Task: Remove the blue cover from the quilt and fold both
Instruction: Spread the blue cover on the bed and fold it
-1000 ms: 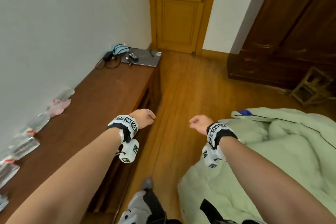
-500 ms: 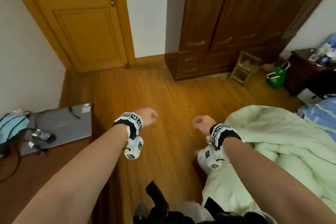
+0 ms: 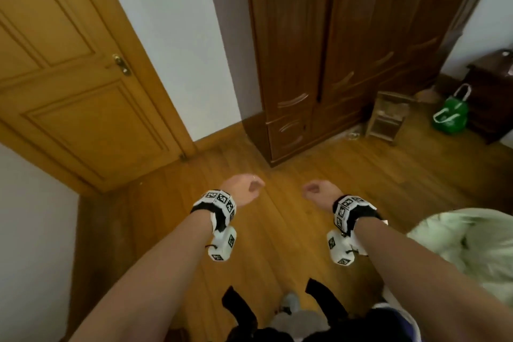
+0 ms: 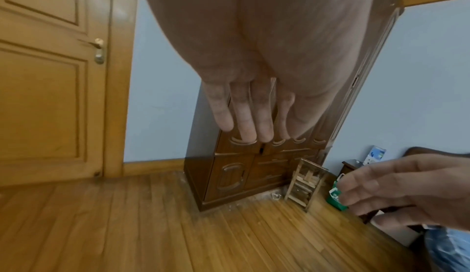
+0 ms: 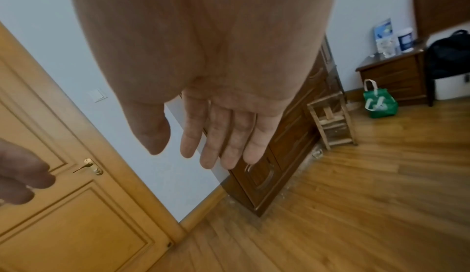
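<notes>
Hands hang in mid-air over the wooden floor [image 3: 291,244], both holding nothing. At about 10 o'clock from the middle of the head view is the left hand [image 3: 243,191], its fingers [image 4: 244,119] loosely extended downward in the left wrist view, relaxed and apart from any object. At about 2 o'clock is the right hand [image 3: 319,193], its fingers [image 5: 229,141] likewise slack and spread a little, the thumb off to one side. The two hands are near each other but not touching.

Pale green quilt [image 3: 466,247] lies bunched at 4 o'clock in the head view, beside the right forearm and well apart from both hands. A patch of blue fabric [image 4: 450,252] shows at 5 o'clock in the left wrist view; whether it is the cover I cannot tell.

Ahead, at 12 o'clock, stands a dark brown wardrobe [image 3: 333,50] with drawers at its base. A yellow-brown door [image 3: 69,86] with a brass handle fills the 10 o'clock side. A small wooden stool [image 3: 387,116] sits on the floor just beside the wardrobe's base at 2 o'clock, with a green bag [image 3: 451,116] near it, next to a dark nightstand [image 5: 396,79].
</notes>
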